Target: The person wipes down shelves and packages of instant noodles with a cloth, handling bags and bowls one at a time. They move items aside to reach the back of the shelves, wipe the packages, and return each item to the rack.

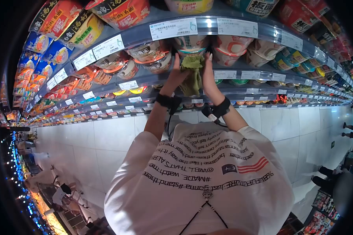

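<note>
A crumpled green cloth [192, 74] hangs between my two hands at the front of a shelf. My left hand [177, 76] holds its left side, with a finger pointing up toward the shelf. On the other side, my right hand [208, 77] is closed against the cloth, its fingertips near a bowl. Directly beyond the cloth stands a teal and white noodle bowl [190, 43], close to the fingertips of both hands. Whether the fingers touch that bowl is hard to tell. Both wrists wear black straps.
Red and white bowls [229, 49] stand right of the hands, dark-lidded bowls [149, 51] left. Price tags [173, 28] line the shelf edges [208, 21]. Lower shelves hold more packages. Tiled floor [278, 129] lies behind; a person's legs and shoes [326, 171] show at right.
</note>
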Demonstrator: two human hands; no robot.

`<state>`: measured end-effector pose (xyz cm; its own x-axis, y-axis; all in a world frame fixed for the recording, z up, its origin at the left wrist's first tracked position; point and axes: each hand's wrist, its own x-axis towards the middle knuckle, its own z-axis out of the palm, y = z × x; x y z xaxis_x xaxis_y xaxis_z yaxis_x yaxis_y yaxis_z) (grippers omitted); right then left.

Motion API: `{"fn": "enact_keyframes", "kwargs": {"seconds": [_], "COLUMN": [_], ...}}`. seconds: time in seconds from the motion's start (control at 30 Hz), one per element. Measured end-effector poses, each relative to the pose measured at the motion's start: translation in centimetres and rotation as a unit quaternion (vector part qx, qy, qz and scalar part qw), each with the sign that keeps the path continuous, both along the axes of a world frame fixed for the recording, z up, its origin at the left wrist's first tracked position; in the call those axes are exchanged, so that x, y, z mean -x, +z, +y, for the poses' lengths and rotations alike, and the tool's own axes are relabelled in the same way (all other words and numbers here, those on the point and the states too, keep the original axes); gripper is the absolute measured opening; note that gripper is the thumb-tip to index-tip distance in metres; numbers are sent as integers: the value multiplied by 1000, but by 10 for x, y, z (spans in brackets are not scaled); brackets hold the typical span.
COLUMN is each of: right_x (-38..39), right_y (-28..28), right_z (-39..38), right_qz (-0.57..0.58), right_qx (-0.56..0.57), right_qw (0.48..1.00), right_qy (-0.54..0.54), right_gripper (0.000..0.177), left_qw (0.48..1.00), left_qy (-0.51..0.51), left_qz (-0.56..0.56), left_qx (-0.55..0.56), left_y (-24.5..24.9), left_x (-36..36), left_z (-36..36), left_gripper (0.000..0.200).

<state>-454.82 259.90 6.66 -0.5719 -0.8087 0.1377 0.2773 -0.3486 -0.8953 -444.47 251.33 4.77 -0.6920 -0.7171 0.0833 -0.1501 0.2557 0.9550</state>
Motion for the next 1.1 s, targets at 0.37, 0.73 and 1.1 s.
{"fn": "enact_keyframes", "kwargs": {"seconds": [0.37, 0.73, 1.1], "right_x": [-13, 13, -19], "right_y": [2, 10, 58], "right_z": [-26, 39, 9], "right_qz": [186, -42, 333], "right_qx": [-131, -108, -23], "right_qw": [958, 990, 933], "right_qy": [-174, 85, -138], "right_gripper": [66, 68, 49], "left_qw": [975, 999, 985], "left_qy": [-58, 1, 22], "left_qz": [101, 26, 60], "left_qx": [-187, 25, 161], "left_y": [25, 15, 78], "left_x": [3, -25, -13], "left_z": [-5, 7, -10], "left_gripper": [83, 69, 56]}}
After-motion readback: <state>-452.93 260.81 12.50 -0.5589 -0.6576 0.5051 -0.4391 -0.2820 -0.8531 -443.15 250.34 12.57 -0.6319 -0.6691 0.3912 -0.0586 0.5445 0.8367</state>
